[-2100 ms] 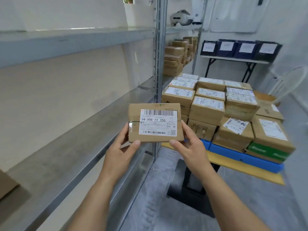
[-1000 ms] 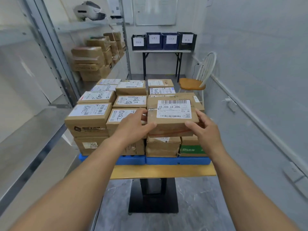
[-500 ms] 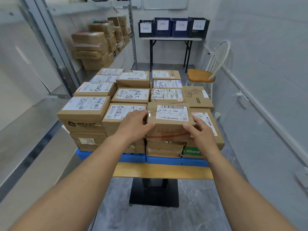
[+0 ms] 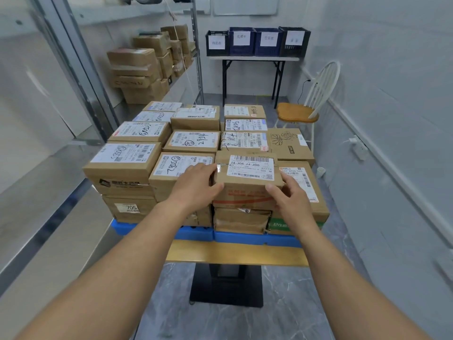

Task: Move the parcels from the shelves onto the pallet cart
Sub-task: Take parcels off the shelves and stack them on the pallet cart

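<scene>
Your left hand (image 4: 196, 185) clasps the J4-J06 parcel (image 4: 247, 168) at its 9 o'clock edge, fingers curled over the top and thumb on the near face. Your right hand (image 4: 289, 197) grips its 3 o'clock corner likewise. The parcel sits atop the near-row stack on the pallet cart (image 4: 235, 253), with the shelf parcels (image 4: 137, 69) at 11 o'clock.
</scene>
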A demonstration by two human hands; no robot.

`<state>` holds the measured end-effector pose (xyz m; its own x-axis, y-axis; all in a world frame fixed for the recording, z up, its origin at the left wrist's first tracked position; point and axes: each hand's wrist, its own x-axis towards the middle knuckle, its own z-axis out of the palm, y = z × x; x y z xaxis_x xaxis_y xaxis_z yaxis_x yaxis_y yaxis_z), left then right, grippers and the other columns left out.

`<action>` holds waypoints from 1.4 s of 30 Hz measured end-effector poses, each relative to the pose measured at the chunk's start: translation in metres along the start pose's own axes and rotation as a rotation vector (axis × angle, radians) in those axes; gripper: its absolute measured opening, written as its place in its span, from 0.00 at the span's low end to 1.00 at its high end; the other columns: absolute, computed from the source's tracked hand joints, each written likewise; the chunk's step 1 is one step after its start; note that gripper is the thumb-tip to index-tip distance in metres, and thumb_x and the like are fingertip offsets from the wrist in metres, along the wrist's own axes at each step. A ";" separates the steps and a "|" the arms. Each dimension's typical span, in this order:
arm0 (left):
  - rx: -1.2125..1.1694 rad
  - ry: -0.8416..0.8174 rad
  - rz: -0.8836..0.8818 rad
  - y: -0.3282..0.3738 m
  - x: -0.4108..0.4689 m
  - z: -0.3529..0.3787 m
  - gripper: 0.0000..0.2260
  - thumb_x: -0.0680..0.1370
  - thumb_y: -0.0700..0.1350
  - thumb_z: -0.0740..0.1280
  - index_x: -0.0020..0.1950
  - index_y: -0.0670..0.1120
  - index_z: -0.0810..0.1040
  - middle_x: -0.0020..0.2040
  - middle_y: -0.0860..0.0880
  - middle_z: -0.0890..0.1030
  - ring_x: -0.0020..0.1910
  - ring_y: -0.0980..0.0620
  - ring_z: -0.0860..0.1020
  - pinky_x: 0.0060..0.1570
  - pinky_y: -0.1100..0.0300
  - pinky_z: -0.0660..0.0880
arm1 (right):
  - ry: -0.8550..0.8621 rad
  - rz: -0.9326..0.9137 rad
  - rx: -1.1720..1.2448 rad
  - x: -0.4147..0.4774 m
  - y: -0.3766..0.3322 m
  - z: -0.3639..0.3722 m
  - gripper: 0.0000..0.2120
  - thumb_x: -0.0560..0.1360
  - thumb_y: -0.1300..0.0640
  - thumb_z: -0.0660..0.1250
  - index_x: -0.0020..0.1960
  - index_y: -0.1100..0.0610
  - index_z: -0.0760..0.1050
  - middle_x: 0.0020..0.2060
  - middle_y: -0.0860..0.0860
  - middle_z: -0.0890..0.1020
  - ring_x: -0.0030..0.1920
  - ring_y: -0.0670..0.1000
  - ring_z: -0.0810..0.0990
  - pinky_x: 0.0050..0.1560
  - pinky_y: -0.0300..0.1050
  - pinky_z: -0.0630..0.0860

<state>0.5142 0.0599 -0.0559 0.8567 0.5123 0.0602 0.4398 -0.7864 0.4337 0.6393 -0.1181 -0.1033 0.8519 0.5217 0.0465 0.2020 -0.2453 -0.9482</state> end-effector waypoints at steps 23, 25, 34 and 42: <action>0.014 0.371 -0.002 -0.064 -0.186 -0.008 0.24 0.74 0.57 0.58 0.61 0.45 0.79 0.62 0.47 0.77 0.63 0.44 0.74 0.62 0.45 0.71 | 0.054 -0.695 -0.726 -0.151 -0.054 0.108 0.15 0.71 0.53 0.62 0.51 0.55 0.83 0.53 0.56 0.82 0.51 0.57 0.82 0.46 0.51 0.78; 0.037 0.391 -0.031 -0.078 -0.209 -0.008 0.24 0.73 0.56 0.57 0.59 0.43 0.80 0.60 0.45 0.79 0.61 0.41 0.76 0.58 0.44 0.72 | 0.027 -0.735 -0.726 -0.169 -0.058 0.124 0.13 0.68 0.56 0.68 0.51 0.56 0.83 0.53 0.58 0.82 0.51 0.59 0.82 0.47 0.53 0.78; 0.135 0.475 -0.178 -0.125 -0.303 -0.011 0.29 0.74 0.59 0.57 0.70 0.43 0.71 0.70 0.41 0.70 0.71 0.44 0.65 0.63 0.42 0.67 | -0.150 -0.849 -0.800 -0.238 -0.075 0.178 0.23 0.71 0.45 0.62 0.60 0.54 0.79 0.63 0.60 0.76 0.64 0.60 0.75 0.64 0.62 0.68; 0.247 0.591 -0.462 -0.130 -0.389 -0.025 0.32 0.74 0.62 0.56 0.72 0.43 0.67 0.72 0.40 0.66 0.71 0.40 0.66 0.67 0.43 0.63 | -0.312 -1.028 -0.725 -0.283 -0.100 0.205 0.28 0.72 0.39 0.56 0.66 0.52 0.75 0.68 0.59 0.72 0.69 0.58 0.70 0.70 0.63 0.60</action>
<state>0.1169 -0.0280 -0.1132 0.3179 0.8498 0.4203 0.8227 -0.4676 0.3232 0.2791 -0.0735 -0.0861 0.0224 0.8770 0.4800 0.9902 0.0468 -0.1317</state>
